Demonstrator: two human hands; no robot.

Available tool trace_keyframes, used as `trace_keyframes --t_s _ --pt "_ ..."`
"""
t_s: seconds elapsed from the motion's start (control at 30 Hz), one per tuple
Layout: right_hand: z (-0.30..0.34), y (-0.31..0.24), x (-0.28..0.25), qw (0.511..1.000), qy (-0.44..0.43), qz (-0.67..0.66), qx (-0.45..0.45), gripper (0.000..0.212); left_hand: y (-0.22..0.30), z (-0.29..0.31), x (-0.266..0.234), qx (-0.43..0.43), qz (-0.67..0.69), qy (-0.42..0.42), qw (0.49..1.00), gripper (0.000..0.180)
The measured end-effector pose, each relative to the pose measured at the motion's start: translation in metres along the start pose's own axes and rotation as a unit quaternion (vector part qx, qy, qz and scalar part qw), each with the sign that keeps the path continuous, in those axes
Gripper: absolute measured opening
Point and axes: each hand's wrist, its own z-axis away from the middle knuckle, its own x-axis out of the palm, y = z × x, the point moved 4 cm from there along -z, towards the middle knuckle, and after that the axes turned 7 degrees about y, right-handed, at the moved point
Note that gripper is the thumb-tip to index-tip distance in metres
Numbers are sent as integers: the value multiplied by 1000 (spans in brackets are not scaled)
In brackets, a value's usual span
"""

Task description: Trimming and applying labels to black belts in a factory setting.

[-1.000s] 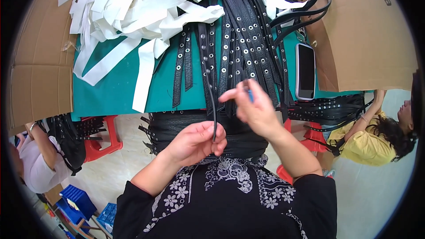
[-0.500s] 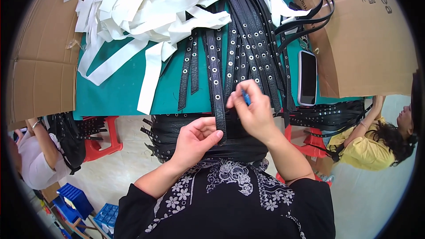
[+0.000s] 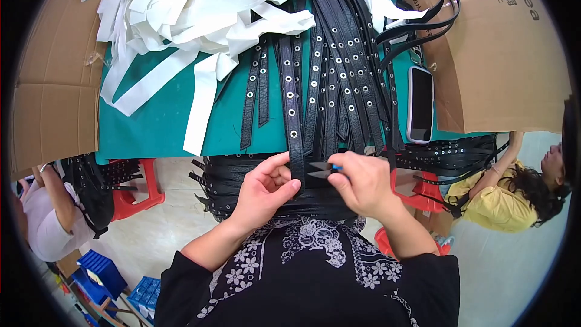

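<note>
My left hand [image 3: 265, 189] pinches the lower end of a black leather-look strap [image 3: 293, 124] with a row of silver eyelets, thumb in front and fingers behind. The strap runs down from the pile over the table's front edge. In my right hand [image 3: 367, 185] is a pair of small thread snips [image 3: 319, 171] with a bit of blue at the grip. Their two pointed blades are parted and aim left, close beside the strap's edge; whether they touch it I cannot tell. Many more eyelet straps [image 3: 348, 72] lie fanned out on the green tabletop [image 3: 163, 136].
White strips [image 3: 206, 6] are heaped at the far left. A phone [image 3: 420, 106] lies at right, by a cardboard box [image 3: 502, 54]; another cardboard panel [image 3: 57, 79] stands left. Bundled black straps [image 3: 227, 184] lie across my lap. People work on both sides, near red stools [image 3: 145, 188].
My right hand has moved down, and the snips' blades now show, pointing at the strap. My left hand keeps its hold on the strap's end, shifted slightly.
</note>
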Motion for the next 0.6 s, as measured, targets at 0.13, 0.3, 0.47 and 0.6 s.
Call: trace_keyframes --t_s 0.13,0.3,0.47,0.6 --pt "1 -1 11 999 -18 -38 31 18 -1 0 2 11 0 2 1000 44" --pt "2 11 21 991 -48 -76 104 17 0 2 0 19 -11 3 1000 44" --pt "-3 10 21 997 70 15 29 21 1 4 3 14 -8 -19 1000 44" --pt "-9 7 18 996 69 49 -5 22 0 4 2 9 -5 -18 1000 44"
